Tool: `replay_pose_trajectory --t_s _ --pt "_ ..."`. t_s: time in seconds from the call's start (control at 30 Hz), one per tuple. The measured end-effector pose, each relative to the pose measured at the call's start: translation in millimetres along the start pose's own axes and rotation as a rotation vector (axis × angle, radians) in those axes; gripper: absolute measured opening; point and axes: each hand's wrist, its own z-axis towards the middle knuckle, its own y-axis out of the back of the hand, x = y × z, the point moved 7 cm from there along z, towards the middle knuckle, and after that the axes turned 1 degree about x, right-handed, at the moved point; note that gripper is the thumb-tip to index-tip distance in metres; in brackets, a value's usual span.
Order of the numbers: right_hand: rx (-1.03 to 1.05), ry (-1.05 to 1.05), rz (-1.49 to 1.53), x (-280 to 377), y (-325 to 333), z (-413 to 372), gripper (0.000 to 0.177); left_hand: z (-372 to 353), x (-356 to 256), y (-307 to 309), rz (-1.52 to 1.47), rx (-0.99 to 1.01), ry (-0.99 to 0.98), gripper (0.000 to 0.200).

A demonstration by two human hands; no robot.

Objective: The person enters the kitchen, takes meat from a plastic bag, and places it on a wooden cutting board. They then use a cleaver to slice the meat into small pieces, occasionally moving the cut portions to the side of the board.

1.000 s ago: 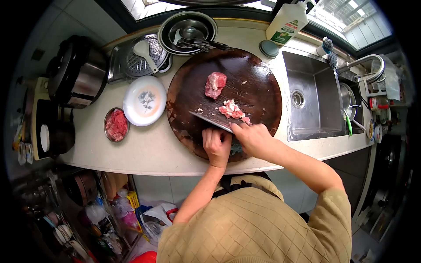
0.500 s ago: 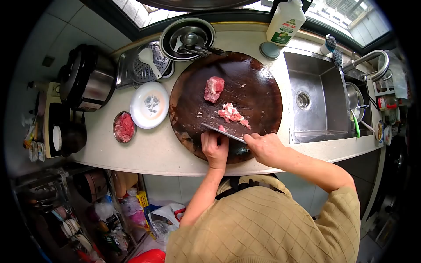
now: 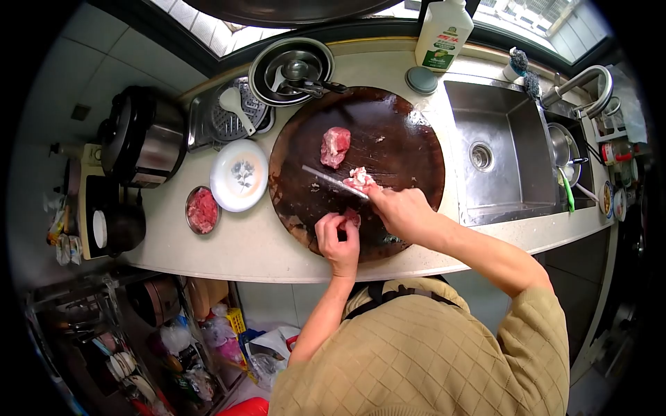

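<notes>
My right hand [image 3: 404, 213] is closed round the handle of a knife [image 3: 333, 182], whose blade points left over the round dark chopping board [image 3: 298, 139]. The blade lies against the near side of a small heap of cut meat [image 3: 359, 178], which my hand and the knife partly cover. Close to the board's front edge, the curled fingers of my left hand [image 3: 338, 243] hold a piece of raw meat [image 3: 352, 218], mostly hidden by them. A larger chunk of raw meat [image 3: 336, 147] rests farther back on the board.
Left of the board are a white plate [image 3: 220, 177] and a small bowl of meat [image 3: 202, 210]. Metal bowls with ladles [image 3: 257, 76] stand behind, beside a rice paddle [image 3: 237, 109]. A sink [image 3: 499, 152] is on the right. A pressure cooker [image 3: 149, 139] stands far left.
The knife has moved away from the piece at my left hand, up to the heap of cut meat. My left hand has stayed near the board's front edge.
</notes>
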Motion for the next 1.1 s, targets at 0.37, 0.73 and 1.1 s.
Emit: replay_pose_trajectory --t_s 0.37,0.73,1.1 --pt "0.221 0.081 -0.031 10 1 -61 0.039 4 -7 -10 0.091 0.052 -0.068 0.020" --pt "0.060 -0.004 0.039 2 -11 6 0.020 -1 -6 -11 0.073 0.044 -0.099 0.019" --pt "0.218 0.035 0.047 16 3 -49 0.022 -5 4 -13 0.073 0.078 -0.014 0.015"
